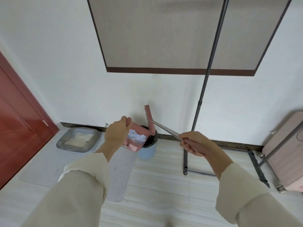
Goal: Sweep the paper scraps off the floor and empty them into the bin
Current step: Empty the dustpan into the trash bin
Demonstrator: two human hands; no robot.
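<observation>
A view from a person's head looks down at two arms in cream sleeves, raised over a pale tiled floor (164,177) beside a white wall.

The left hand (116,133) has its fingers curled round the top edge of a pink plastic dustpan (135,140), which is tilted over a light blue plastic bin (147,151) lined with a dark bag. A heap of white paper scraps (137,137) lies inside the dustpan, just above the bin's open mouth.

The right hand (193,144) grips the pink end of a broom handle with a metal shaft (165,129). The shaft runs up and left to a pink broom head (150,119), held nearly upright above the bin, its lower end touching the dustpan's far edge.

Left of the bin, a grey litter tray (78,139) filled with pale sand sits on a white perforated mat (118,185). A red-brown door (18,120) stands at far left. A dark metal stand (199,102) rises to the right, and a pink suitcase (285,153) sits at the far right edge. A grey framed panel (164,33) hangs on the wall above.
</observation>
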